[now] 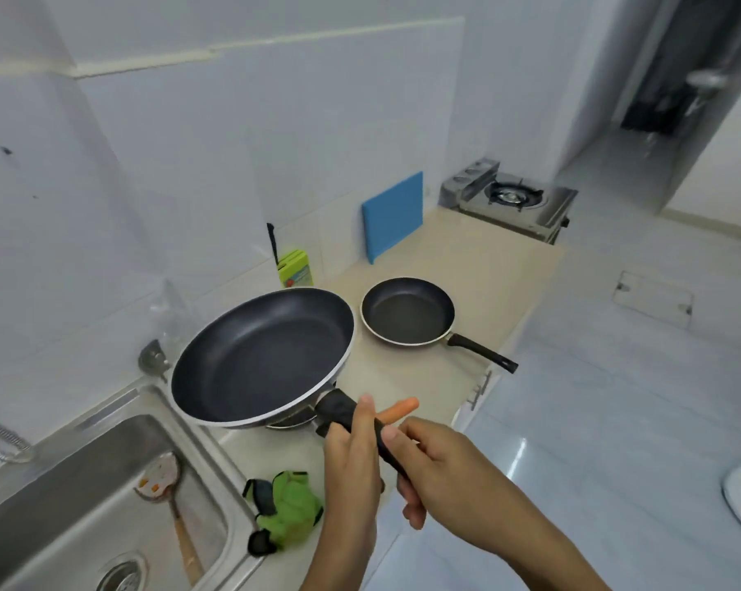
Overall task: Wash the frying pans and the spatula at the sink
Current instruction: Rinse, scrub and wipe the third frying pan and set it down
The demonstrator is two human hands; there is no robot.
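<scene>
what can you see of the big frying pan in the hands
The big frying pan is round and shallow, with a dark non-stick-looking inside, a pale metal rim and a black handle. It looks empty and dry. It is held off the counter, tilted so the inside faces the camera, partly over the sink's near corner. Both hands grip the handle: the left hand nearer the pan, the right hand further back. Something round sits under it, mostly hidden.
</scene>
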